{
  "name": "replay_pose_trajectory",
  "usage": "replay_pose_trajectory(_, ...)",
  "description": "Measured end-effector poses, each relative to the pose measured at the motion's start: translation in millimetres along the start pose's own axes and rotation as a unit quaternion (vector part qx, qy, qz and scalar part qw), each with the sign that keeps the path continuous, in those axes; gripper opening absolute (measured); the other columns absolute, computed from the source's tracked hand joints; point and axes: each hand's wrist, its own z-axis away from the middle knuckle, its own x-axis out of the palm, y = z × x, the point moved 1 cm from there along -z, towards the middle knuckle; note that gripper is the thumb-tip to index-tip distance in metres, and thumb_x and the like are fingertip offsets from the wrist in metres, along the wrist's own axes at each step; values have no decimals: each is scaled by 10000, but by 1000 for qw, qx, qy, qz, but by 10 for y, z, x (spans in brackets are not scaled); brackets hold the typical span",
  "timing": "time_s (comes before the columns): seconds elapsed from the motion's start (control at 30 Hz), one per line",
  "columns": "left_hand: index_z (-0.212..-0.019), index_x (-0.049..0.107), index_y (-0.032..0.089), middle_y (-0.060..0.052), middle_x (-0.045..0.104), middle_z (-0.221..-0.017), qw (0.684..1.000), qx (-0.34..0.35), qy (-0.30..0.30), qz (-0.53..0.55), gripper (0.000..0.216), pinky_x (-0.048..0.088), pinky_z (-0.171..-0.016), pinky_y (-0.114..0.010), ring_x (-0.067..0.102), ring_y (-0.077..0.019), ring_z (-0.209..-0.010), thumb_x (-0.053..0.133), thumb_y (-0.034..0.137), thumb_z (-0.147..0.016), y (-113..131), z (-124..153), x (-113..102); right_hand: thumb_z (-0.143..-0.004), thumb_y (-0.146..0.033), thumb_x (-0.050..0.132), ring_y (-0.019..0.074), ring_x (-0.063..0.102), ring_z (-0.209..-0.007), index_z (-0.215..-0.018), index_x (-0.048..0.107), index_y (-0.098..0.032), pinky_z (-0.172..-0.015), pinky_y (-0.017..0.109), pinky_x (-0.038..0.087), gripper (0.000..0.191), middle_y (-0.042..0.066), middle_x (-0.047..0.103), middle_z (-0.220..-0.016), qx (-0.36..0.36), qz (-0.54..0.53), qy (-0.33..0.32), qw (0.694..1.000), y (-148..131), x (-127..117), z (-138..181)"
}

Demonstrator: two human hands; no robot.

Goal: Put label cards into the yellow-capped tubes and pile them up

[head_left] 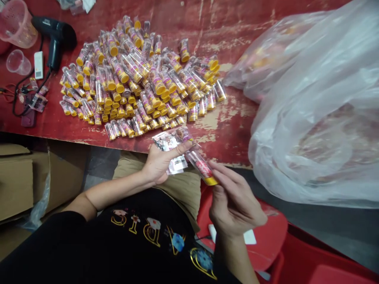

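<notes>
My left hand (161,161) is closed on a stack of printed plastic sleeves (177,165), its thumb pressing on top. My right hand (237,199) pinches a clear tube (201,165) near its yellow cap; something red and pink shows inside. The tube's far end meets the top sleeve beside my left thumb; whether it has entered the sleeve I cannot tell. Just beyond my hands lies a large heap of capped tubes (139,79) in printed wrapping, piled on the red table (231,138).
A big translucent plastic bag (275,138) bulges over the table's right side. At the left lie a dark heat gun (55,37) with its cord, a pink basket (16,23) and a clear cup (18,62). Cardboard boxes (17,185) stand below the left edge; a red stool (269,240) is at lower right.
</notes>
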Motion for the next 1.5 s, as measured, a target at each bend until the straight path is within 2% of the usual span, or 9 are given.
replay_pose_trajectory(0.07, -1064, 717, 172, 10, 735, -871, 1000, -5, -3, -1, 597, 579, -945, -396, 730, -184, -852, 998, 213, -539, 3, 4, -13, -858, -65, 719, 258, 792, -991, -1246, 780, -339, -778, 402, 680, 479, 47, 808, -1141, 2, -5, -3, 1000, -23, 18, 17)
replay_pose_trajectory(0.17, -1028, 712, 163, 14, 725, -861, 1000, -8, -13, 1, 555, 589, -926, -385, 713, -160, -809, 992, 194, -550, -8, 29, -16, -850, -42, 735, 228, 789, -926, -1230, 791, -333, -783, 373, 662, 482, 38, 819, -1072, 27, -4, 46, 999, -46, 62, 38)
replay_pose_trajectory(0.4, -930, 692, 134, -5, 724, -874, 999, -21, 18, 25, 192, 601, -971, -455, 711, -147, -800, 831, 130, -797, -13, 8, 0, -870, -181, 789, 184, 747, -777, -1020, 845, -209, -708, 338, 630, 163, 52, 802, -918, 170, -74, 165, 969, 15, 87, 89)
replay_pose_trajectory(0.53, -893, 710, 119, -24, 739, -884, 998, -39, 52, 12, 156, 603, -967, -457, 712, -149, -777, 791, 39, -786, 19, -45, 9, -799, -293, 873, 155, 724, -712, -927, 841, -223, -617, 282, 617, 149, 32, 783, -861, 253, -207, 159, 932, 110, 85, 58)
replay_pose_trajectory(0.7, -965, 726, 107, -80, 770, -955, 995, -83, 50, 14, 93, 598, -996, -465, 758, -184, -837, 748, 115, -876, 24, -44, 39, -706, -327, 944, 181, 769, -1014, -891, 836, -255, -878, 309, 650, 225, 34, 795, -1143, 315, -338, 98, 881, 239, 249, -53)
replay_pose_trajectory(0.8, -952, 711, 104, -103, 777, -1006, 991, -111, 68, 30, 46, 593, -1024, -457, 768, -181, -874, 695, 146, -940, 26, -79, 25, -706, -331, 948, 161, 774, -940, -928, 833, -254, -824, 285, 658, 262, 22, 803, -1064, 329, -351, 131, 867, 299, 333, -58)
replay_pose_trajectory(1.0, -931, 719, 101, -58, 770, -885, 986, -132, 73, 67, 31, 620, -958, -364, 743, -129, -753, 693, 84, -930, 62, -188, -41, -692, -341, 957, 134, 747, -775, -922, 815, -212, -708, 271, 664, 299, -3, 775, -890, 335, -312, 190, 868, 371, 319, 52)
replay_pose_trajectory(1.23, -1199, 731, 147, -76, 792, -1053, 984, -129, 77, 92, 244, 613, -979, -361, 778, -186, -997, 686, 188, -963, 114, -222, -57, -691, -325, 945, 136, 733, -782, -922, 818, -214, -687, 271, 651, 287, 5, 770, -917, 345, -307, 197, 865, 365, 310, 67)
replay_pose_trajectory(1.5, -1171, 733, 93, -123, 785, -1099, 984, -135, 79, 86, 228, 569, -1060, -401, 770, -191, -979, 679, 192, -973, 72, -199, -12, -813, -273, 848, 143, 672, -750, -920, 832, -220, -675, 308, 583, 121, 12, 730, -864, 238, -214, 132, 938, 321, 320, -22)
